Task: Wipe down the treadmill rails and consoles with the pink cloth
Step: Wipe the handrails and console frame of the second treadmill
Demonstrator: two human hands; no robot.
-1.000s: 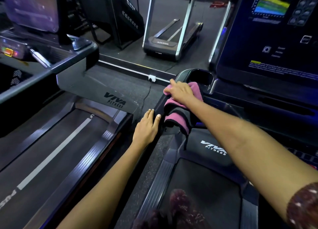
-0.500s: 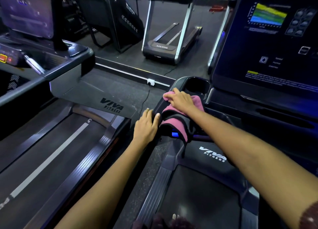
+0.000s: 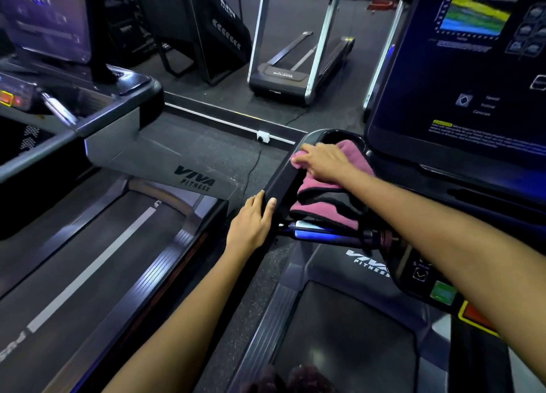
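The pink cloth [image 3: 322, 186], folded with a dark underside showing, lies on the left end of the right treadmill's console ledge [image 3: 280, 183], just below the big lit screen [image 3: 461, 76]. My right hand [image 3: 322, 161] presses flat on the cloth's far part, fingers straight and pointing left, beside the cup holder recess [image 3: 334, 135]. My left hand [image 3: 251, 224] rests flat against the outer side of the same black rail, fingers together and thumb over its edge. A shiny metal handlebar [image 3: 313, 230] runs under the cloth's near edge.
A second treadmill with its belt [image 3: 88, 268] and console [image 3: 44, 17] stands on the left, with a narrow strip of floor [image 3: 248, 298] between the two machines. A green button [image 3: 443, 293] and an orange-red stop key [image 3: 472, 314] sit on the right console. More machines stand farther back.
My right hand has slid the cloth a little farther along the console ledge toward the cup holder. My left hand stays on the rail's side.
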